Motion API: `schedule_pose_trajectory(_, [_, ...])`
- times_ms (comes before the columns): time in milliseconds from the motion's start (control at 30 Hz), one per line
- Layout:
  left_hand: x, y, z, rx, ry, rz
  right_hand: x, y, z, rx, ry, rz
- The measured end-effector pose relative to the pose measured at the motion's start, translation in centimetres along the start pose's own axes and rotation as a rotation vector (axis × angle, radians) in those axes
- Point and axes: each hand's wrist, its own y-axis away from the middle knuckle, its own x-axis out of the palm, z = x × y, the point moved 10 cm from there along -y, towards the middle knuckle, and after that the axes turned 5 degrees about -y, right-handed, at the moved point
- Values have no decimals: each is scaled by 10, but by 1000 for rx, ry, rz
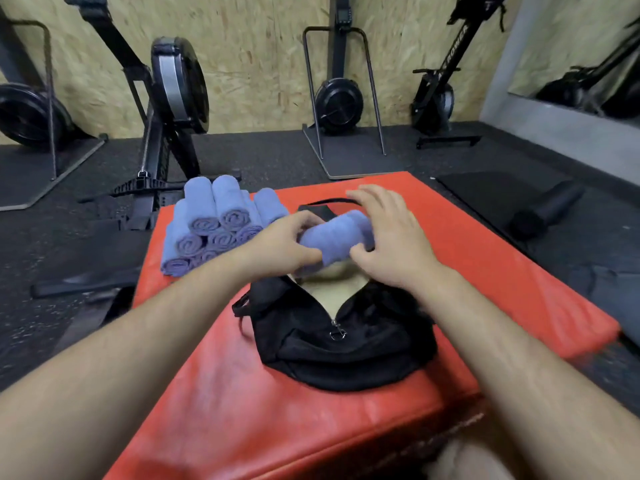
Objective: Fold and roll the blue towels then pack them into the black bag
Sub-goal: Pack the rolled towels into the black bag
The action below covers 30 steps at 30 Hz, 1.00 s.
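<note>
A rolled blue towel [337, 235] hangs over the open mouth of the black bag [343, 341], which lies unzipped on the red padded box [242, 410]. My left hand [282, 244] grips the roll's left end with curled fingers. My right hand [388, 237] lies over its right end, thumb under the roll and fingers spread above it. A pile of several rolled blue towels [214, 226] is stacked on the box's far left corner. The bag's pale lining shows beneath the held towel.
Black rowing machines [173, 98] and stands line the chipboard wall behind. A rolled black mat [547, 209] lies on the dark rubber floor to the right. A mirror [588, 46] hangs at the upper right. The box's edges drop off on all sides.
</note>
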Motion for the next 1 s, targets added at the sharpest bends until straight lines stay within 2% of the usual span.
schedule_pose_trajectory(33, [12,5,-5,40,-34,41,13,6,-1,-62,55,158])
schedule_pose_trajectory(100, [33,6,-6,95,-68,84,37,17,-14,-60,120,382])
schedule_pose_trajectory(200, [61,-1,6,94,-77,105,61,25,-41,57,141,485])
schedule_pose_trajectory(467, [112,-42,53,0,-400,56,128,24,-67,169,378,449])
schedule_pose_trajectory(567, [115,-50,53,-7,-503,-82,131,13,-74,172,440,357])
schedule_pose_trajectory(667, [108,-45,43,39,-703,-301,130,6,-78,171,500,263])
schedule_pose_trajectory(700, [108,-44,42,41,-766,-328,129,4,-78,165,507,236])
schedule_pose_trajectory(767, [116,-45,47,43,-798,-289,129,2,-78,172,488,207])
schedule_pose_trajectory(833, [122,-48,56,18,-719,-212,128,1,-80,218,426,183])
schedule_pose_trajectory(1000, [121,-53,60,6,-657,-200,142,4,-81,233,278,218])
